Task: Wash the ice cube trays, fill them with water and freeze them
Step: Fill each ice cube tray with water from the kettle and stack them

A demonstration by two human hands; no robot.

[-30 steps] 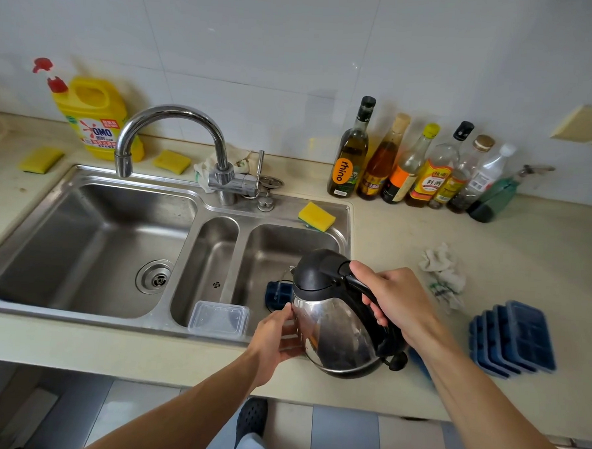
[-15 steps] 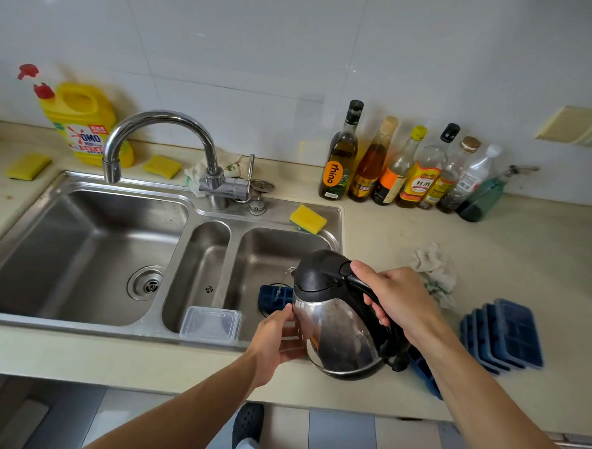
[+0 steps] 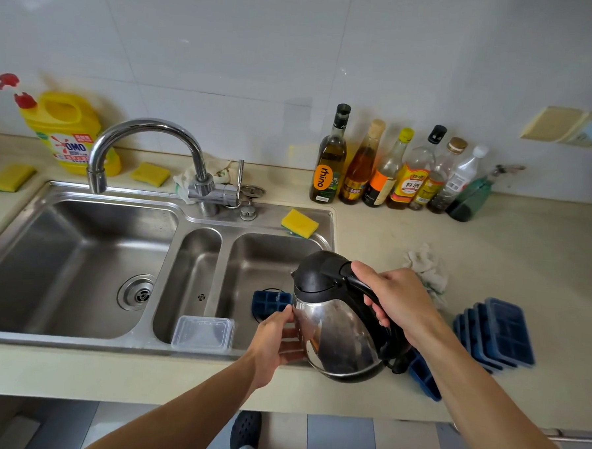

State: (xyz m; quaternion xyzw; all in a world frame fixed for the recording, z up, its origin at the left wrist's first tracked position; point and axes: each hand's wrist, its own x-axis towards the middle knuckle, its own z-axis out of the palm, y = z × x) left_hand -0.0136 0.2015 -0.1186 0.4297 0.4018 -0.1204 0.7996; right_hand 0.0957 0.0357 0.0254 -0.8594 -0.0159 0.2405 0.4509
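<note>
The fingers (image 3: 377,309) of the right hand (image 3: 400,298) are clamped round the black handle of a steel kettle (image 3: 337,333), with the thumb laid along the top of the handle. The fingers (image 3: 292,342) of the left hand (image 3: 271,343) are held fairly straight and slightly apart, pressed against the kettle's shiny side (nothing is gripped by them). The kettle is held tilted, spout to the left, over the right basin of a steel sink (image 3: 83,192). A dark blue ice cube tray (image 3: 266,303) is lying on the floor of that basin, just below the spout, and a thin pale streak, seemingly water, is seen between spout and tray. A clear plastic box (image 3: 203,332) is set on the sink's front rim, and a yellow sponge (image 3: 300,222) on its back right corner. On the pale desk (image 3: 509,249) to the right, a stack of blue trays (image 3: 501,331) is fanned out, another blue tray (image 3: 423,377) is partly hidden under the right forearm, and a crumpled cloth (image 3: 426,269) is lying behind the hand. A row of bottles (image 3: 393,171) is lined up against the tiled wall.
</note>
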